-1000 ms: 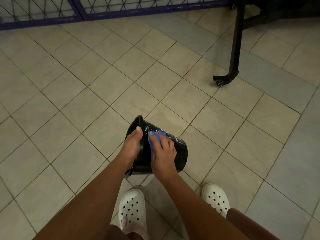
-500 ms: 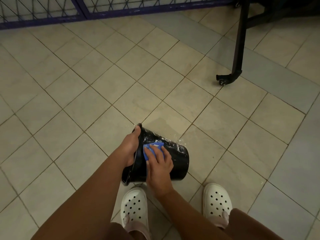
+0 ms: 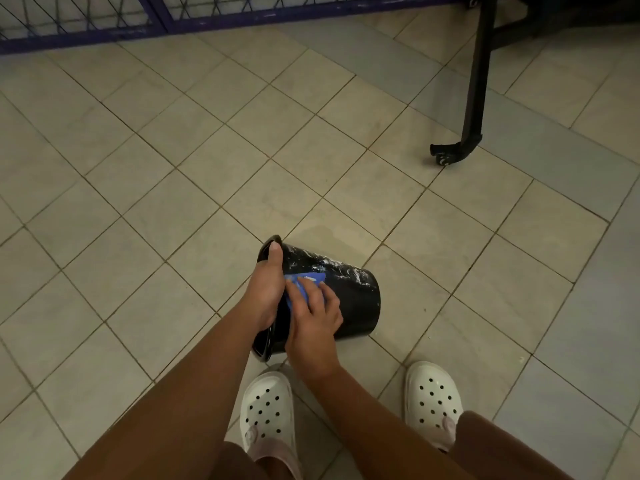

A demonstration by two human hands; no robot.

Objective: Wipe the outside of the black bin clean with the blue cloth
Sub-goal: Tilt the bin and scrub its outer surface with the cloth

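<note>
On the tiled floor (image 3: pixel 207 188), just ahead of the feet, the black bin (image 3: pixel 353 306) lies on its side, mouth leftward. Left hand (image 3: pixel 266 289) grips the rim, thumb on top. Right hand (image 3: pixel 313 317) presses the blue cloth (image 3: pixel 306 278) with spread fingers against the wall beside the rim. Over the last second it only shuffled within that band. White streaks (image 3: pixel 332 263) toward the base remain, so wiping is judged unfinished.

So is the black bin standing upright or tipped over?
Tipped on its side: the black bin has its mouth facing left, rim gripped by the left hand.

Beige tiled floor (image 3: pixel 207 168) meets a purple mesh fence (image 3: pixel 104 37); a black wheeled frame leg (image 3: pixel 478 81) stands far right.
</note>
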